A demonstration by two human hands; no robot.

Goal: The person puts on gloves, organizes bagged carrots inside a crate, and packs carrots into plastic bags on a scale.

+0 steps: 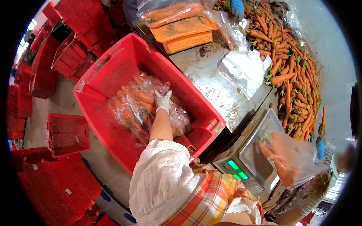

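My left hand (163, 101), in a whitish glove, reaches down into a red crate (94, 86). Its fingers are closed on the clear plastic of a bag of carrots (145, 100), among other bagged carrots lying there. At the lower right is my right hand (316, 190), also gloved and blurred at the edge of view. It grips the loose end of another clear bag of carrots (281, 158), which is over the plate of a scale (260, 141) with a lit green display.
Loose carrots (298, 94) are heaped along the right. An orange tray (188, 41) with bagged carrots sits beyond the crate, near white plastic bags (245, 71). Co-workers' blue gloves (237, 7) show at the top and right. Red crates (68, 135) stand on the left floor.
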